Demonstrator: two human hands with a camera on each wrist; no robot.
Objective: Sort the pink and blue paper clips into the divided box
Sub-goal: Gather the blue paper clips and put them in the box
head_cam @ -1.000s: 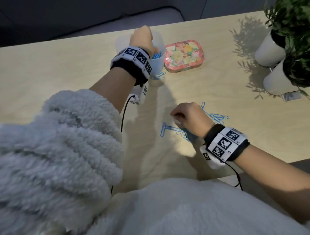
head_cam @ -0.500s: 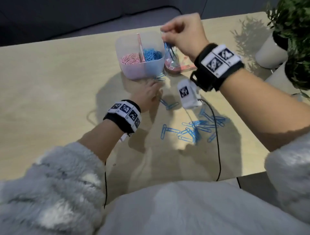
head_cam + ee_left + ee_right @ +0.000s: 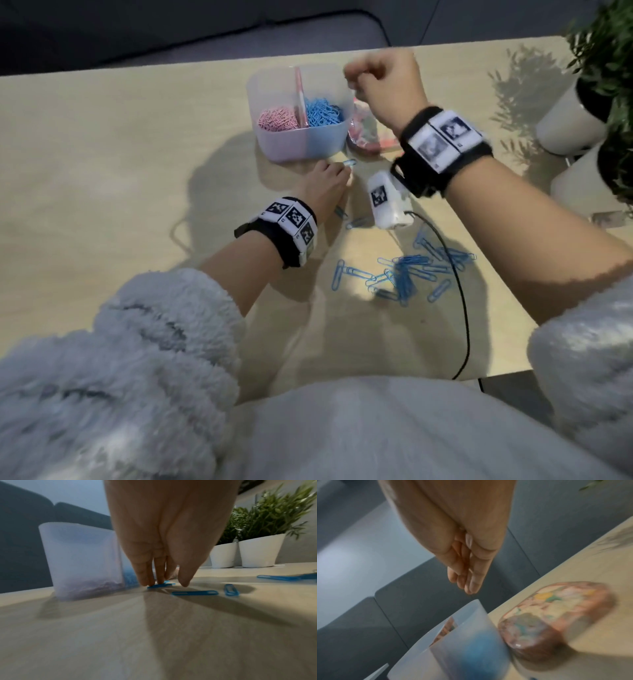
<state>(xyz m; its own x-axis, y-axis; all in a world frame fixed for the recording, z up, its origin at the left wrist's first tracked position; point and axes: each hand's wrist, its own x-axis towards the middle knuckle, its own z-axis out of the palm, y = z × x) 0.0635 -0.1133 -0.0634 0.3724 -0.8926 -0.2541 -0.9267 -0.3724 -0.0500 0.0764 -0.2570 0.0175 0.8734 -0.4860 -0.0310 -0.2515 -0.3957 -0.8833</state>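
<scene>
The translucent divided box stands at the back of the table, with pink clips in its left half and blue clips in its right half. My left hand is down on the table just in front of the box. Its straight fingertips press on one blue clip, with the thumb apart beside it. My right hand hovers over the box's right rim, fingers loosely bent, and no clip shows in it. A heap of loose blue clips lies on the near table.
A floral tin sits against the box's right side. Two white plant pots stand at the far right. Two single blue clips lie right of my left hand. A black cable crosses the heap. A dark sofa is behind.
My left hand left the box and came down onto a clip in front of it. My right hand rose from the heap with blue clips to above the box; those clips no longer show.
</scene>
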